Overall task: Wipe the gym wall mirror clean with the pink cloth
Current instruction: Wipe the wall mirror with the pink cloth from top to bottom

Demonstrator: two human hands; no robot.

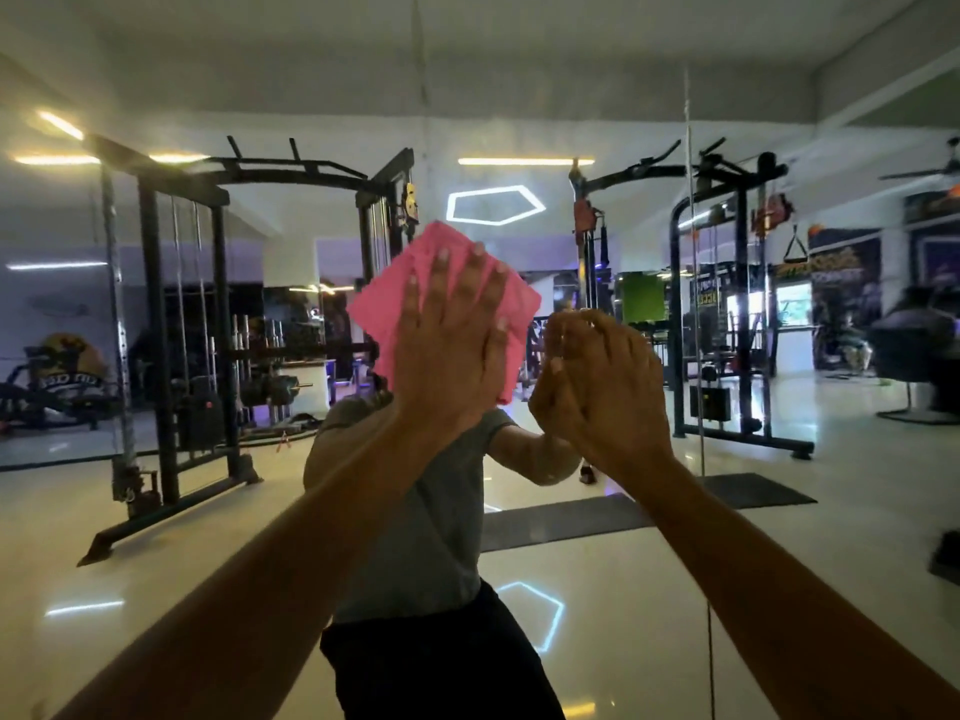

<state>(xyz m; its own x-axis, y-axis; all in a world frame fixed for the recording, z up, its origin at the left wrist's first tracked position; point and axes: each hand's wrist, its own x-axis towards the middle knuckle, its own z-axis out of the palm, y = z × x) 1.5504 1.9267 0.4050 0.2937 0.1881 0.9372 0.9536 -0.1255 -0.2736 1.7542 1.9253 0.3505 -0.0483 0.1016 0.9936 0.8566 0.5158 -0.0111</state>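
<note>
my left hand [452,350] is flat on the cloth [447,304], fingers straight and spread, pressing it against the mirror [156,459]. my right hand [597,387] is up just right of the cloth, fingers loosely curled, holding nothing i can make out; looks like it touches or nearly touches the glass, can't tell which.

cloth sits mid-mirror, about head height, over my reflected face. it's bunched a bit, its corners sticking out above and to the right of my fingers. a panel seam [693,304] runs vertically well right of the cloth.

step in hand, as i judge it: wiping this central patch.

how to do it well:
- keep the palm flat and pressure even, so the whole pad of cloth touches, not just the fingertip zone.
- work in overlapping passes out from the cloth toward the seam, then back the other way, so no strip gets skipped.
- the loose corners could drag and leave streaks; fold them under the palm.
- keep the bare right hand off the glass, or it'll likely leave prints that need redoing.
- glare from the reflected lights hides smears; check from an angle.
</note>
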